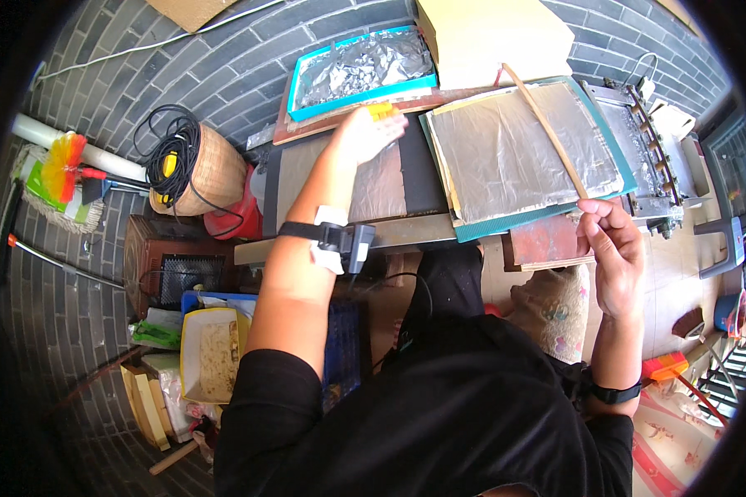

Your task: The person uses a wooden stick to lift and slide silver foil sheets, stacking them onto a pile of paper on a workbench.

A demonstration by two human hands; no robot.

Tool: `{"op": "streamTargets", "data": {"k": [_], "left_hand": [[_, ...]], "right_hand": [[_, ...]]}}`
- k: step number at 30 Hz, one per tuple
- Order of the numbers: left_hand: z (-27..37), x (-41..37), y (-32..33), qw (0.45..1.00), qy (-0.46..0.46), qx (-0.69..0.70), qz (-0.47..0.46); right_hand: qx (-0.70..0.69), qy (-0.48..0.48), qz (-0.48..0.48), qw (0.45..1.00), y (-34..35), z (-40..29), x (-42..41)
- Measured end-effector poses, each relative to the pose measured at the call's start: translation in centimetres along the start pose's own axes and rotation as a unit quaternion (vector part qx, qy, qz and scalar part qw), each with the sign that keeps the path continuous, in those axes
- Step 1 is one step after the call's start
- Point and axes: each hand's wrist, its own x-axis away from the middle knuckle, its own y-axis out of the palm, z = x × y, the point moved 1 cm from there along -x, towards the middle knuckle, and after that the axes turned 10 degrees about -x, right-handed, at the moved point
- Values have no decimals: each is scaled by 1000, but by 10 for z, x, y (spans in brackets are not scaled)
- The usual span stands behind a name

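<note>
My right hand (609,248) pinches the lower end of a thin wooden stick (547,130), which slants up across a stack of thin silvery foil sheets (516,155). The stack lies on a teal corrugated board (625,164). My left hand (373,133) is over the bench with its fingers together and a yellow object (380,110) at them; whether it is gripped I cannot tell. Below that hand a brownish translucent sheet (379,186) rests on a black surface (426,168). Behind it stands a blue-rimmed tray (363,100) holding crumpled foil scraps.
A large cream box (497,37) stands behind the stack. To the right is a metal machine (646,149) with a row of knobs. At left are a woven basket (217,168) with coiled black cable (171,155) and a yellow tray (214,354). A grey brick wall (242,62) closes off the back.
</note>
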Motion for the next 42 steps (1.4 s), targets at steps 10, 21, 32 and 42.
{"op": "streamTargets", "data": {"k": [10,21,32,42], "left_hand": [[28,37,-13,983,38,164,74],[-44,162,20,756,234,-441,423],[-58,168,48,557,167,-688,435],[-64,159,66,868,195,-274,366]], "right_hand": [[174,-49,125,976,-56,6,8],[-43,169,69,982,-65,31,4],[-234,52,59,969,-68,6,40],[-6,59,104,993,-114,-4,92]]}}
